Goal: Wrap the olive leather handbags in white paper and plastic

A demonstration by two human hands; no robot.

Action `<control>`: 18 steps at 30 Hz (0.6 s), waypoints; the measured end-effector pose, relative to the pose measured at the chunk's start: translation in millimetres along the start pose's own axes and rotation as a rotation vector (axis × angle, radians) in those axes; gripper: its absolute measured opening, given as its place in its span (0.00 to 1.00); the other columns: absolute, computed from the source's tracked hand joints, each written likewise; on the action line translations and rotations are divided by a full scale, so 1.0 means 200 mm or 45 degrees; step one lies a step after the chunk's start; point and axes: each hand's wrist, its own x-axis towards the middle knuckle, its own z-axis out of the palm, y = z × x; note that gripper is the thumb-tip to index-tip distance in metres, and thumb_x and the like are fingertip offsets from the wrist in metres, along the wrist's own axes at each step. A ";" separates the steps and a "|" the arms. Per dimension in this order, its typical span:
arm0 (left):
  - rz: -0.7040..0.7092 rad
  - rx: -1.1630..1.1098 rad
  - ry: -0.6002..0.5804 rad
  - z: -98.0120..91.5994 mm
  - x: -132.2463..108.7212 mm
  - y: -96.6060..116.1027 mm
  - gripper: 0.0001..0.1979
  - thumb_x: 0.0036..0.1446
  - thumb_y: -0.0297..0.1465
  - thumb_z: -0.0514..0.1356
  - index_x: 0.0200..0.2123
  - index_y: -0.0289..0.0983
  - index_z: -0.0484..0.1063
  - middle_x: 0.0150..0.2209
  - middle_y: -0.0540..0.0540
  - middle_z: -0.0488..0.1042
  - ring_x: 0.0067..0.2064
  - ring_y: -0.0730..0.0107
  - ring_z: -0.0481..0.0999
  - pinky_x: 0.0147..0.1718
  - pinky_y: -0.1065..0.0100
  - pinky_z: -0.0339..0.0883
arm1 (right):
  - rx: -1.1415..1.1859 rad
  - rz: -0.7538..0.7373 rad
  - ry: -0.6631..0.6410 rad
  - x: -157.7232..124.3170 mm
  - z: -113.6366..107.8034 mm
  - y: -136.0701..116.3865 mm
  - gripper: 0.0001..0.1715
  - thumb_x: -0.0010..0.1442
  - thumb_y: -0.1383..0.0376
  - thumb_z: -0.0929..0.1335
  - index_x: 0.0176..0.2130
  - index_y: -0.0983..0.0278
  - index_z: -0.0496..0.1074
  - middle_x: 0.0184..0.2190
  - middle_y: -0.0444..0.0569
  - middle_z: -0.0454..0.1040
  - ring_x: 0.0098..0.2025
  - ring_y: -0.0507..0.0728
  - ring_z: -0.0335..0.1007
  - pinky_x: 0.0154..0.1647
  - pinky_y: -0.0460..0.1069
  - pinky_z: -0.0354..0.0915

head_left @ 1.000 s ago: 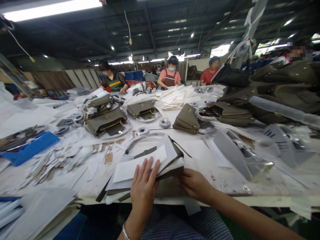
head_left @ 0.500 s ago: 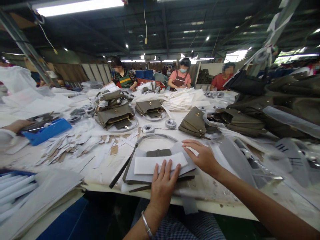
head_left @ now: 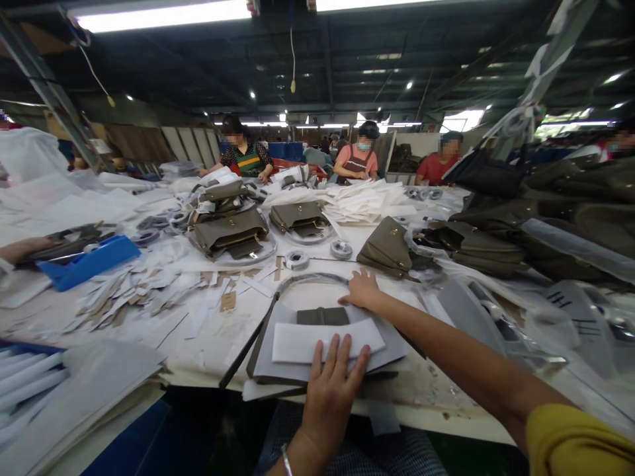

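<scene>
An olive handbag (head_left: 253, 360) lies flat at the table's front edge, with a grey-white sheet (head_left: 280, 317) over it. On the sheet are an olive flap or small piece (head_left: 322, 317) and a white foam strip (head_left: 297, 342). My left hand (head_left: 333, 383) rests flat on the strip, fingers stretched out. Beyond the bag arcs its handle (head_left: 307, 276), wrapped in clear plastic. My right hand (head_left: 364, 289) is at the handle's right end, fingers apart and thumb out; whether it touches the handle I cannot tell. A dark strap (head_left: 243, 350) trails off the bag's left side.
Several olive handbags (head_left: 225, 231) lie across the table, more piled at right (head_left: 570, 218). Paper scraps (head_left: 112, 297) and a blue tray (head_left: 89, 261) are at left, near another person's hand (head_left: 30, 250). Wrapped coils (head_left: 296, 260) sit ahead. Co-workers (head_left: 357, 155) work opposite.
My right hand has moved forward and left, from above the sheet's right side to the handle's right end. My left hand stays flat on the foam strip.
</scene>
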 end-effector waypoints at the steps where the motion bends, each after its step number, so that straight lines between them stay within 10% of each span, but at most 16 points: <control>1: -0.002 -0.005 -0.002 0.00 0.00 0.00 0.23 0.70 0.32 0.46 0.65 0.49 0.59 0.61 0.47 0.70 0.63 0.57 0.67 0.58 0.50 0.66 | 0.026 0.025 -0.020 0.01 0.00 0.00 0.35 0.50 0.48 0.75 0.49 0.69 0.78 0.61 0.69 0.65 0.66 0.79 0.50 0.63 0.71 0.48; 9: -0.012 -0.045 0.033 0.02 0.00 -0.01 0.22 0.70 0.33 0.47 0.65 0.49 0.61 0.61 0.47 0.71 0.62 0.57 0.68 0.59 0.50 0.65 | 0.467 -0.015 -0.037 0.03 0.03 0.09 0.09 0.48 0.62 0.75 0.31 0.65 0.80 0.51 0.56 0.77 0.55 0.66 0.71 0.55 0.53 0.65; 18: 0.029 -0.060 -0.113 0.03 0.03 -0.12 0.24 0.69 0.30 0.48 0.67 0.49 0.56 0.63 0.47 0.68 0.64 0.57 0.66 0.60 0.48 0.65 | 1.074 -0.296 0.162 -0.23 -0.01 0.19 0.15 0.53 0.55 0.72 0.36 0.64 0.75 0.60 0.54 0.69 0.60 0.64 0.66 0.64 0.58 0.57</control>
